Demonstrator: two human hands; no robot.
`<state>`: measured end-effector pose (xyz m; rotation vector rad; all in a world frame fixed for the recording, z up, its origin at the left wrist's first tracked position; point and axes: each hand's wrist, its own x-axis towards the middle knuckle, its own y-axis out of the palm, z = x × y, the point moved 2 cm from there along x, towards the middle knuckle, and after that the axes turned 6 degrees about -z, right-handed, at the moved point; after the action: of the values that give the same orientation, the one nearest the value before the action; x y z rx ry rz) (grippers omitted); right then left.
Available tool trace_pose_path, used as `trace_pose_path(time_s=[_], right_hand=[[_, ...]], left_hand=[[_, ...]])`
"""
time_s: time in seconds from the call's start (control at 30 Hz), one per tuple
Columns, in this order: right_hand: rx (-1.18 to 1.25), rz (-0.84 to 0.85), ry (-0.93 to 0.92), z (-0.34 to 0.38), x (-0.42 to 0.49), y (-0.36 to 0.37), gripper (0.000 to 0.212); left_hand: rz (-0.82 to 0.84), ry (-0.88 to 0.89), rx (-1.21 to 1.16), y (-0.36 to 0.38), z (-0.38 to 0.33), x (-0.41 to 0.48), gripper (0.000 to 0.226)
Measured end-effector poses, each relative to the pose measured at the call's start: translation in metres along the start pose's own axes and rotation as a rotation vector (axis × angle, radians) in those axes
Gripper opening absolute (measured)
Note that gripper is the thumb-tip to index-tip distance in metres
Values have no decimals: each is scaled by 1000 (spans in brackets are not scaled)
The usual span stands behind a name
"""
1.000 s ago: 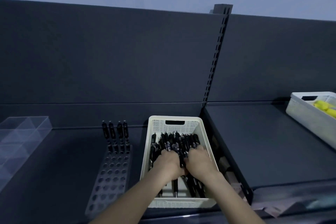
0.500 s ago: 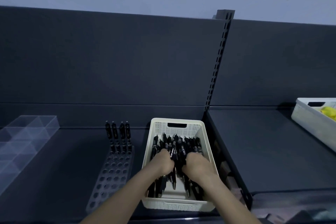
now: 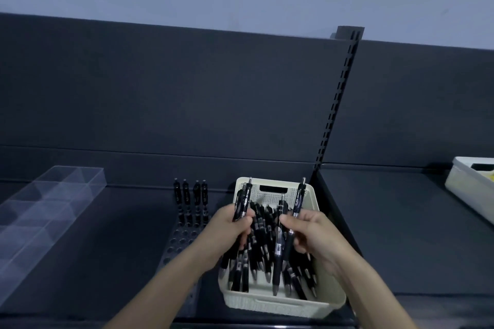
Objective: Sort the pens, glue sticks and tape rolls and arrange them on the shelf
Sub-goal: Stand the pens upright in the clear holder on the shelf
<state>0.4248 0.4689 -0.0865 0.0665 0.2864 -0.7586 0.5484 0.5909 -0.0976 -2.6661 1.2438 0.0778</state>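
Holding pens [image 3: 246, 198] over basket [image 3: 280, 305]: your left hand [image 3: 227, 234] is clamping one bunch, your right hand [image 3: 319, 239] another, shafts near upright, tips down. Holed rack [image 3: 177, 246] is sitting leftward, nearest your left hand.

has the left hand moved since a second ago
Yes. Against the white basket, the left hand has risen off the pen pile and shifted to the basket's left wall, gripping a few pens upright.
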Motion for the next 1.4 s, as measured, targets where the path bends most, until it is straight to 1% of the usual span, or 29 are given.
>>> trace_pose_path(time_s=[0.13,0.23,0.37,0.5,0.57,0.67,0.77,0.83,0.93,1.03,1.1,1.17,1.4], right_hand=[[151,20,-91,21,-9,39,22],[178,33,-185,37,-11,80,19],[142,6,-221,41,-8,135,11],[105,1,-182,29,-5,175,12],[19,-11,-166,22,-2,187,11],[-205,-79,-163,14,3,189,14],[-442,-185,-207,11,11,185,20],[-542,-234,-248,12,17,187,16],[-621,-305,-317,9,26,193,8],[-669,-330,-347,3,34,198,20],[-665,-323,-355,-2,38,202,21],[-689,-299,-361,-7,42,206,18],[-903,-271,-346,-23,53,219,14]], left_hand=[[39,92,-27,-26,-9,-16,16],[11,161,-49,-55,-18,-22,16],[-16,154,-62,-101,-12,-27,16],[-28,104,-92,-140,8,-29,15],[-51,69,-62,-162,19,-27,12],[-82,26,13,-190,36,-24,7],[-88,4,34,-203,52,-24,1],[-92,-9,10,-204,60,-25,2],[-115,-33,-23,-203,68,-25,6],[-122,-37,-41,-203,71,-26,3],[-134,-37,-50,-204,72,-25,1],[-140,-36,-48,-204,73,-24,1],[-149,-46,-57,-195,75,-22,3]])
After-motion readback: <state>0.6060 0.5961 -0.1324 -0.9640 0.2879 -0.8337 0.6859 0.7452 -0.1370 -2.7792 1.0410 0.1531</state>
